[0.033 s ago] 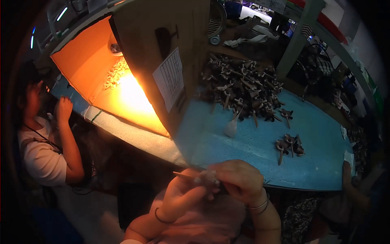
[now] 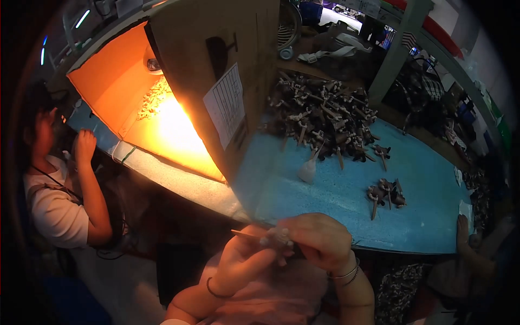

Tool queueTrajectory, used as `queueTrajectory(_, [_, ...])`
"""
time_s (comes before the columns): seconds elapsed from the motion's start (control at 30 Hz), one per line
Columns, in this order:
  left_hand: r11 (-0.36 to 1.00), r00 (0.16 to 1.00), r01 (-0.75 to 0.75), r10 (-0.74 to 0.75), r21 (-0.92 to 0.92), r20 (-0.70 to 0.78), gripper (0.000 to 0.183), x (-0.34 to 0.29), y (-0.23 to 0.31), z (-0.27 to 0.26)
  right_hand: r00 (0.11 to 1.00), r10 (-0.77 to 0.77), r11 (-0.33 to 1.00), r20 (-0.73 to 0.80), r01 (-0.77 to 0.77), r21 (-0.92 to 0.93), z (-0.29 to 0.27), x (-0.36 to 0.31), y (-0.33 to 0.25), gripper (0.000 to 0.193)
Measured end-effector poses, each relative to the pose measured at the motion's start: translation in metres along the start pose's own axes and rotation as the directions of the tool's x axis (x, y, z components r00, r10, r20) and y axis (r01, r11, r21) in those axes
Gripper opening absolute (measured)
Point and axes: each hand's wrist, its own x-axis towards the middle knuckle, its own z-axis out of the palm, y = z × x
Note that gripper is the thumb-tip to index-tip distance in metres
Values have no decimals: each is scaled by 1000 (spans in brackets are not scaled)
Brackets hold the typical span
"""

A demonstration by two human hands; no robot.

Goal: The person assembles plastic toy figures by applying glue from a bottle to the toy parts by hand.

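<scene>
- left hand is closed around the small figure, with a thin wooden stick poking out to the left
- right hand has its fingers curled narrow against the figure; can't tell if they're actually pinching it or hiding something tiny
- the figure is in front of the person's body, just off the near edge of the blue table, so if the left grip slackens I'd bet on lap or floor
- that stick juts out loose, so a bump could twist the figure or snap something, imo
- 2 hands crowding 1 tiny thing means pressing half blind, and small parts could bend
- big pile of similar pieces at the back, small cluster set apart nearer; a careless forearm could mix the 2
- pale bulb-shaped thing by the pile could get knocked on a reach
- glare from the cardboard box might hide fine detail
</scene>
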Motion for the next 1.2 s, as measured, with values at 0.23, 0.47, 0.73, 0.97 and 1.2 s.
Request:
queueTrajectory(0.23, [990, 996, -93, 91, 109, 18, 22, 0, -1, 0, 1000, -5, 999, -4, 5, 53, 2, -1, -1, 30])
queueTrajectory(0.47, [717, 843, -459, 537, 525, 4, 25, 20, -17, -4, 958, 143, 951, -250, -203, -233, 19, 2, -29, 27])
queueTrajectory(0.73, [520, 773, -482, 632, 705, 62, 34, 20, -28, -7, 961, 92, 916, -260, -184, -356, 22, 1, -24, 22])
queueTrajectory(0.97, [459, 779, -427, 624, 779, 59, 28, 22, -33, -6, 962, 240, 918, -135, -269, -290, 14, 0, -26, 32])
queueTrajectory(1.2, [804, 877, -273, 434, 527, -207, 29, 23, -44, 9, 965, 217, 842, -145, -260, -472, 27, -11, -17, 56])
